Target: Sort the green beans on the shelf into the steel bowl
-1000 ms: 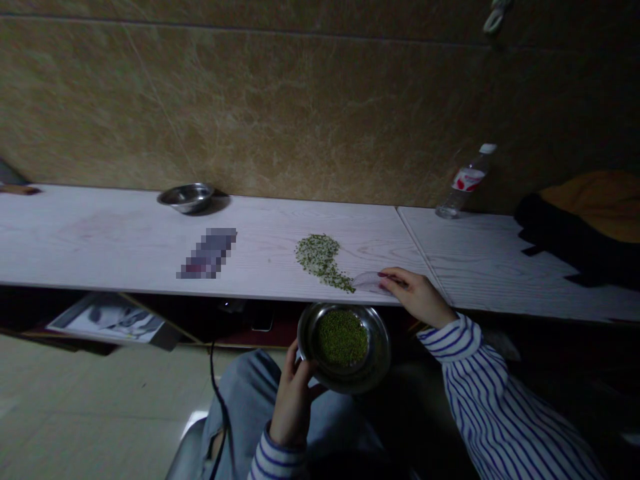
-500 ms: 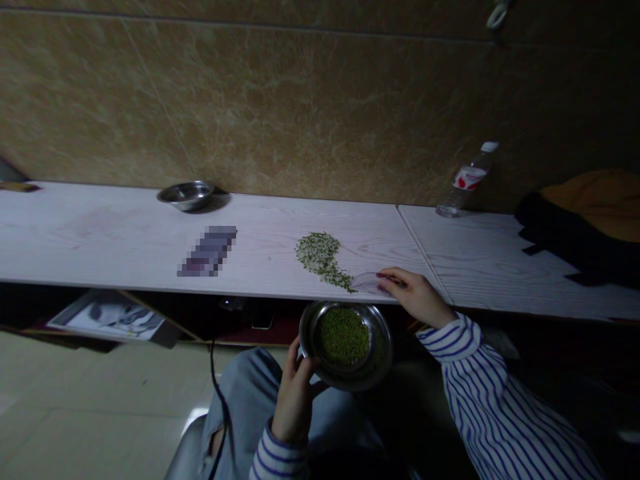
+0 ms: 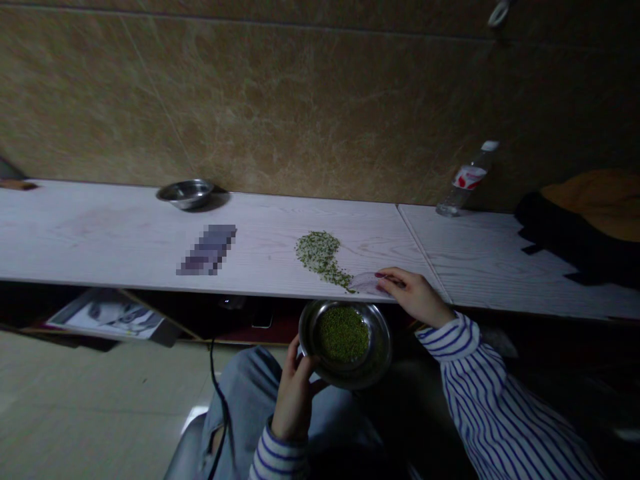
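Observation:
My left hand (image 3: 296, 393) grips the left rim of a shiny metal bowl (image 3: 383, 350), which is held just below the counter's front edge. Small green beans, like mung beans (image 3: 343, 333), cover the bowl's bottom. On the counter lies a pile of green beans mixed with white grains (image 3: 317, 252), trailing toward the front edge. My right hand (image 3: 411, 292) pinches a thin, see-through plastic piece (image 3: 365, 283) whose exact kind I cannot make out. Its left end rests by the tail of the trail, above the bowl.
A second metal bowl (image 3: 186, 194) stands by the wall, with a blurred flat object (image 3: 209, 250) in front of it. To the right are a plastic bottle (image 3: 467, 180) and a dark and orange cloth item (image 3: 590, 213). Under the whitish counter (image 3: 100, 233) is an open shelf (image 3: 240, 333).
Hardly anything differs. Both hands, the metal bowl and the pile stay in nearly the same places; the see-through piece has shifted very slightly left.

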`<state>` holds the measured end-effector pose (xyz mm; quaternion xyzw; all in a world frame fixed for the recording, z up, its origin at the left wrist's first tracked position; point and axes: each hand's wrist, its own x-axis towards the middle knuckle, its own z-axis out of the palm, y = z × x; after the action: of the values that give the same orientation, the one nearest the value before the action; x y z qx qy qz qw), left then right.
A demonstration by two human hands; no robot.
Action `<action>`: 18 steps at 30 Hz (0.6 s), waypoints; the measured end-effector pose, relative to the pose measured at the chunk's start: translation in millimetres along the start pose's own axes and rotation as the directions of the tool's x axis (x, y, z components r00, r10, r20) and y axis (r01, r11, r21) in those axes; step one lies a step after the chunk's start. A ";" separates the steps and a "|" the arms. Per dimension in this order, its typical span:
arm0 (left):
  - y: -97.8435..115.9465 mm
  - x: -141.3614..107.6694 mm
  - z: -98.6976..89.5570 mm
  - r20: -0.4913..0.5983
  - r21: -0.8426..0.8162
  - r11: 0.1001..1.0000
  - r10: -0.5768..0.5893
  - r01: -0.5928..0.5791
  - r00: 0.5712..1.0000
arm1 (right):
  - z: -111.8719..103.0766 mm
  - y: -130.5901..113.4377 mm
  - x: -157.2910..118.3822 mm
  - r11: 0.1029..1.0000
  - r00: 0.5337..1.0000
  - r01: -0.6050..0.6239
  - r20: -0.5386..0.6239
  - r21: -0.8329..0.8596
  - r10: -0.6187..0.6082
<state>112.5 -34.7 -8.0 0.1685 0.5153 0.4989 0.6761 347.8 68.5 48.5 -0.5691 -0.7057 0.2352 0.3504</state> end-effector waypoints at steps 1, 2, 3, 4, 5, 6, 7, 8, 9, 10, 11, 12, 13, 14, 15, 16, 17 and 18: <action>-0.8 0.8 -0.7 0.004 0.001 1.000 -0.002 0.002 1.000 | 0.2 0.1 -0.2 1.000 1.000 -0.001 0.002 0.011 0.001; -1.5 1.5 -1.2 0.006 0.000 1.000 -0.001 0.001 1.000 | 0.5 0.3 -0.3 1.000 1.000 -0.002 0.004 0.021 0.002; -2.1 2.1 -1.5 0.003 -0.004 1.000 0.003 -0.003 1.000 | 0.7 0.4 -0.5 1.000 1.000 -0.003 0.007 0.028 0.002; -2.5 2.5 -1.6 0.004 -0.007 1.000 0.005 -0.005 1.000 | 0.9 0.4 -0.7 1.000 1.000 -0.002 0.011 0.031 0.002; -2.7 2.7 -1.5 0.003 -0.008 1.000 0.006 -0.006 1.000 | 1.0 0.2 -0.8 1.000 1.000 -0.001 0.014 0.031 0.001; -2.7 2.7 -1.4 0.000 -0.007 1.000 0.007 -0.007 1.000 | 1.0 -0.2 -0.9 1.000 1.000 -0.001 0.014 0.026 0.000; -2.6 2.6 -1.3 0.000 -0.006 1.000 0.007 -0.007 1.000 | 1.0 -0.8 -1.1 1.000 1.000 0.001 0.013 0.021 -0.001; -2.4 2.4 -1.2 0.000 -0.005 1.000 0.004 -0.004 1.000 | 1.0 -1.5 -1.3 1.000 1.000 0.003 0.012 0.017 -0.003; -2.2 2.2 -1.2 -0.001 -0.007 1.000 0.001 -0.001 1.000 | 1.0 -2.4 -1.4 1.000 1.000 0.005 0.012 0.013 -0.005; -1.9 1.9 -1.1 -0.001 -0.010 1.000 -0.002 0.002 1.000 | 1.1 -3.3 -1.6 1.000 1.000 0.006 0.011 0.010 -0.006; -1.7 1.6 -0.9 -0.006 -0.011 1.000 -0.003 0.003 1.000 | 1.2 -4.2 -1.7 1.000 1.000 0.006 0.013 0.008 -0.006; -1.3 1.2 -0.5 -0.007 -0.011 1.000 -0.002 0.002 1.000 | 1.4 -5.0 -1.9 1.000 1.000 0.004 0.016 0.007 -0.004; -0.8 0.7 -0.1 -0.008 -0.008 1.000 0.001 -0.001 1.000 | 1.7 -5.7 -1.9 1.000 1.000 0.003 0.017 0.008 -0.003; -0.2 0.1 0.6 -0.011 -0.004 1.000 0.005 -0.005 1.000 | 2.0 -6.2 -2.0 1.000 1.000 0.002 0.018 0.012 -0.002; 0.5 -0.6 1.3 -0.014 -0.002 1.000 0.007 -0.007 1.000 | 2.3 -6.6 -2.0 1.000 1.000 0.001 0.020 0.018 -0.002; 1.3 -1.2 1.9 -0.017 -0.002 1.000 0.007 -0.007 1.000 | 2.6 -6.9 -1.9 1.000 1.000 0.002 0.022 0.024 -0.003; 2.0 -1.7 2.4 -0.016 -0.007 1.000 0.006 -0.006 1.000 | 2.8 -7.1 -1.8 1.000 1.000 0.002 0.026 0.031 -0.003; 2.5 -2.1 2.7 -0.014 -0.013 1.000 0.006 -0.006 1.000 | 3.0 -7.3 -1.8 0.999 1.000 0.000 0.029 0.035 -0.001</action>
<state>113.7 -34.5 -3.9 0.1622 0.5164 0.5052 0.6721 341.1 65.2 51.5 -0.5593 -0.7065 0.2559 0.3502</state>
